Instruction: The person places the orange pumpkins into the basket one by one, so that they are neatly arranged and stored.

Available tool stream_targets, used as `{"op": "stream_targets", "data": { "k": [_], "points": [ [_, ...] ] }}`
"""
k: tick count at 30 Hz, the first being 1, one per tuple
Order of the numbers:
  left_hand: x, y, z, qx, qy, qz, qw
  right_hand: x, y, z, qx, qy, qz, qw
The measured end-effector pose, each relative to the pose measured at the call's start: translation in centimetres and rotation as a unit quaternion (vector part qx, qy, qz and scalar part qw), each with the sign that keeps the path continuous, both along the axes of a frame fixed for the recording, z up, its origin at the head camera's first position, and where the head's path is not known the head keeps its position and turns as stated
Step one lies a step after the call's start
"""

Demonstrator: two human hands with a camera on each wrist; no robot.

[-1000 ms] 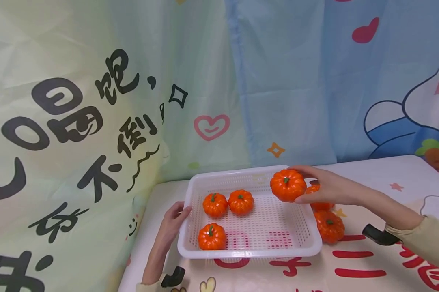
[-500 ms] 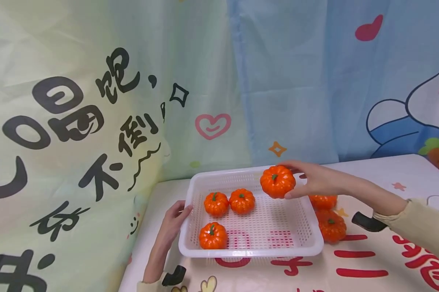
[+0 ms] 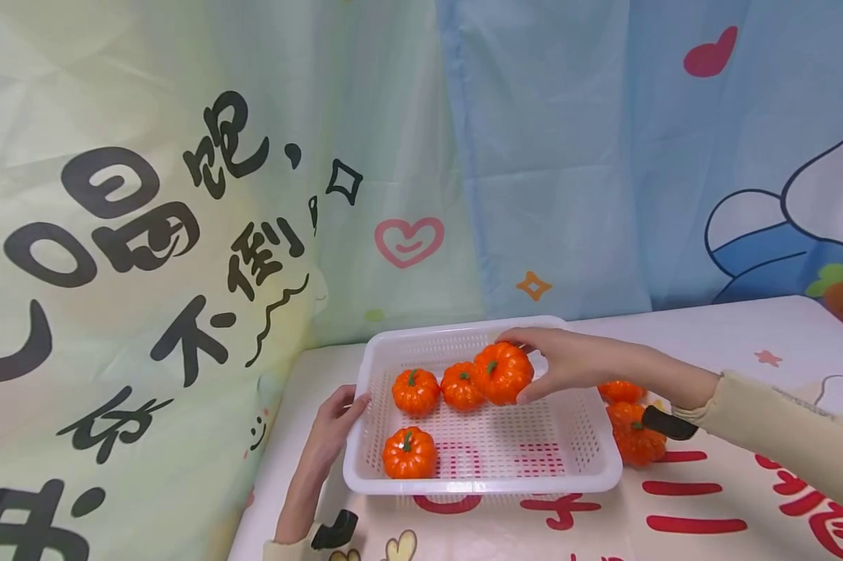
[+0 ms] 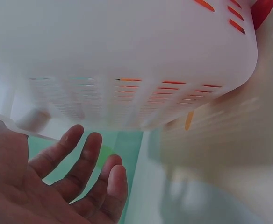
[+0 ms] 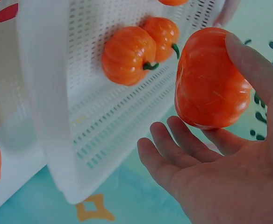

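Head view: right hand (image 3: 569,360) is pinching the held pumpkin (image 3: 504,374) between thumb and finger, hanging it over the basket (image 3: 481,488), just right of an inside pumpkin (image 3: 458,387); whether they are touching, cannot tell. Held one is squat, stem side facing away from the palm. Left hand (image 3: 333,425), farther from it, is gripping the basket's left rim.

Held pumpkin (image 3: 503,378): glossy orange, ribbed, green-stemmed, raised inside the outline of a white, slotted, rectangular basket (image 3: 481,487), overlapping the back-right pumpkin (image 3: 458,388) in the head view but apart from it in the right wrist view. Beside that one, stem up, sits the back-left pumpkin (image 3: 416,394), with the front-left pumpkin (image 3: 410,456) nearer the basket's front rim. Outside the right wall, two more, partly hidden: rear outer pumpkin (image 3: 621,391), front outer pumpkin (image 3: 635,444).
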State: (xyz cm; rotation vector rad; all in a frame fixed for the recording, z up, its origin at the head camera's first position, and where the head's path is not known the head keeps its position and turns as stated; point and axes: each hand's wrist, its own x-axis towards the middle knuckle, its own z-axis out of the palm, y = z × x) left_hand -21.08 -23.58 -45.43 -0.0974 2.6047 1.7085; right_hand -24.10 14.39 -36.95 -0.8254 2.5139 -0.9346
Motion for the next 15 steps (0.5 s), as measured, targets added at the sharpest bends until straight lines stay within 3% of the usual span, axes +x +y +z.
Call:
{"op": "stream_targets", "data": {
  "k": [2, 9, 12, 15],
  "points": [
    [0.4, 0.2, 0.8, 0.002, -0.001, -0.002, 1.0, -0.1, -0.7, 0.1, 0.01, 0.002, 0.014, 0.9999],
    [0.6, 0.2, 1.2, 0.009, -0.006, -0.009, 0.9999, -0.3, -2.9, 0.0, 0.059, -0.022, 0.045, 0.997],
    [0.3, 0.1, 0.7, 0.004, -0.008, -0.007, 0.9999, -0.3, -3.8, -0.3, 0.082, -0.049, 0.049, 0.9942],
    [-0.4, -0.3, -0.4, -0.002, -0.007, -0.002, 1.0, -0.2, -4.6, -0.8, 0.11, -0.073, 0.057, 0.9896]
  ]
}}
